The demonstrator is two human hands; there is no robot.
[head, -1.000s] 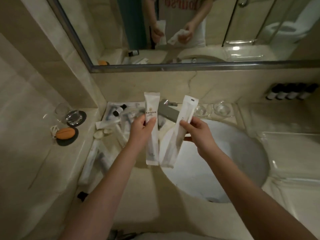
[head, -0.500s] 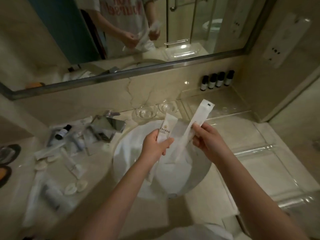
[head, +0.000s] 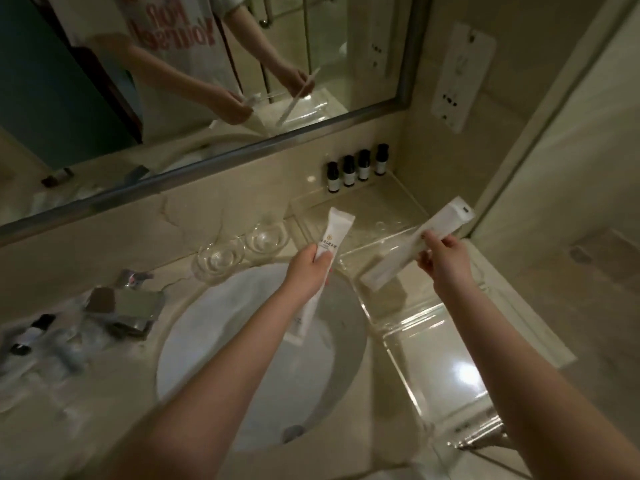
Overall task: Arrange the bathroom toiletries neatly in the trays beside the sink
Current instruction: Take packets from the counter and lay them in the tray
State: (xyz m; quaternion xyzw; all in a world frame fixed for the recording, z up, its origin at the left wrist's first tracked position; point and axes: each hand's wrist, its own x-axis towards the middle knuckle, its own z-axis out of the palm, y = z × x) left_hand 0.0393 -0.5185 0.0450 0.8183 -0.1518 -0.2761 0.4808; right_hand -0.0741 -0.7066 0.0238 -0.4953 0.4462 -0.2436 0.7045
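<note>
Over clear tray (head: 374, 216), white packet (head: 398, 261) (tilted)

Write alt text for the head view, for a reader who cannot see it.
A person's left hand holds a white packet over the sink while the right hand holds a second packet over a clear tray. Four bottles stand below the mirror.

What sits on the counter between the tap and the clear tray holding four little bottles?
Two clear glasses, side by side behind the sink, shown in the head view.
</note>
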